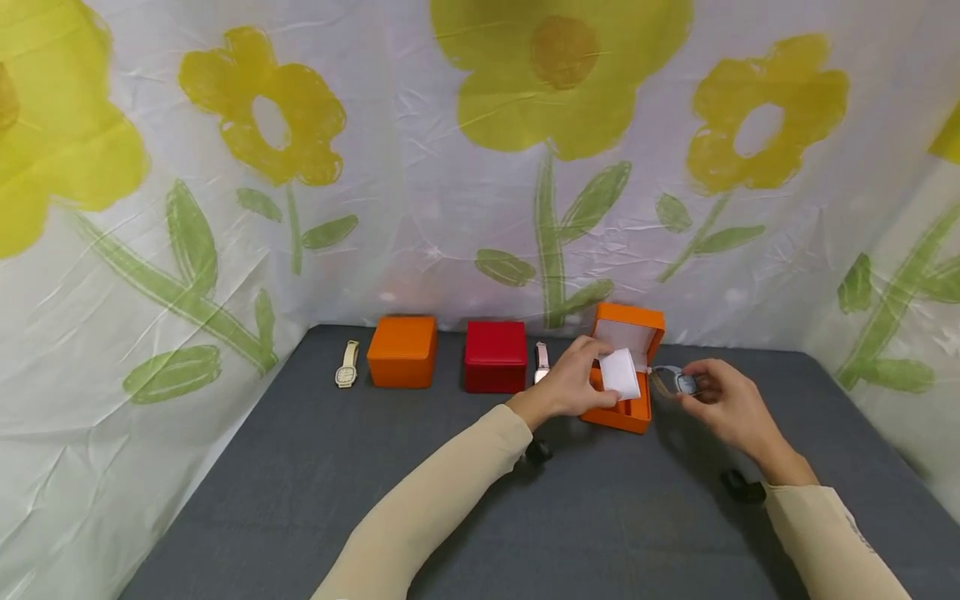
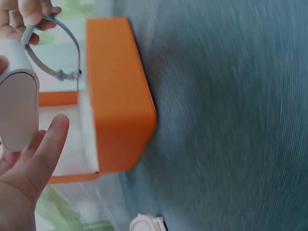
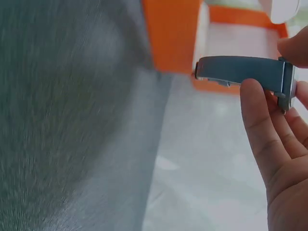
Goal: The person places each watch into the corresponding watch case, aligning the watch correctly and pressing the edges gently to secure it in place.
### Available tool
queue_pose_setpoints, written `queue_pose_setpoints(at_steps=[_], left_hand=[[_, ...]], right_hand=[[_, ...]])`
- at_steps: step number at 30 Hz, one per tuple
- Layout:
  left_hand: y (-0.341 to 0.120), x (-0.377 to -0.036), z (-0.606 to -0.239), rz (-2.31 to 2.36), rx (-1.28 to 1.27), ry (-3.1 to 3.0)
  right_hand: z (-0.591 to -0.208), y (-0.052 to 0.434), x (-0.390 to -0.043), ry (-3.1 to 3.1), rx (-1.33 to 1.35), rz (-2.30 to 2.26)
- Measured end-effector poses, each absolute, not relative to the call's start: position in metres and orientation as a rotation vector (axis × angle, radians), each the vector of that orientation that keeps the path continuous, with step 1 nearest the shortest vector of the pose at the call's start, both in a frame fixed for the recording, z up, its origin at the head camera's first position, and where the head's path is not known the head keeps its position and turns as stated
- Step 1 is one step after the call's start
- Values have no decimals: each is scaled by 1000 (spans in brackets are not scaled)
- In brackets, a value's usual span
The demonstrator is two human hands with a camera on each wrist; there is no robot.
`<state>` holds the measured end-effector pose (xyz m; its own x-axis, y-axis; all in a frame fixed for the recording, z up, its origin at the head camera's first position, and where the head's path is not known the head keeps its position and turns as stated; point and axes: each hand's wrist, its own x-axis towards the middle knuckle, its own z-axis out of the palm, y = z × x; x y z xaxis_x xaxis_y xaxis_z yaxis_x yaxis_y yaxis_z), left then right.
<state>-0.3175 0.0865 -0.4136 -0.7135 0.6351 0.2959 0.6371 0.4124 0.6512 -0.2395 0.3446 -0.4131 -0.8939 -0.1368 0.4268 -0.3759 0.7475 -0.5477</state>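
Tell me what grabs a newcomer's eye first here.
The open orange box at mid-table, where the left hand holds a white cushion over it. Just right, the right hand pinches a grey watch. Behind hangs a sheet with big yellow flowers.

I see a dark grey bench (image 1: 300,500) hemmed by a crinkled white sheet (image 1: 420,217) printed with big yellow flowers, evenly lit.

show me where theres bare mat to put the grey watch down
Bare grey mat spreads front left, before the closed orange box and red box, and right of the right hand. Crowded around the open orange box, left hand and white cushion.
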Motion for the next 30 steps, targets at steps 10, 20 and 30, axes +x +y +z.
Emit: queue_pose_setpoints(at_steps=[10,20,30], left_hand=[[73,-287,-413,-1683,-961,-2586],[66,-277,-421,-1844,-917,-2511],[60,-276,-428,-1954,-863,-2443]], right_hand=[[-403,308,-237,-2410,642,994],[-383,275,-229,-2388,852,1004],[-375,257,-219,-2436,842,974]])
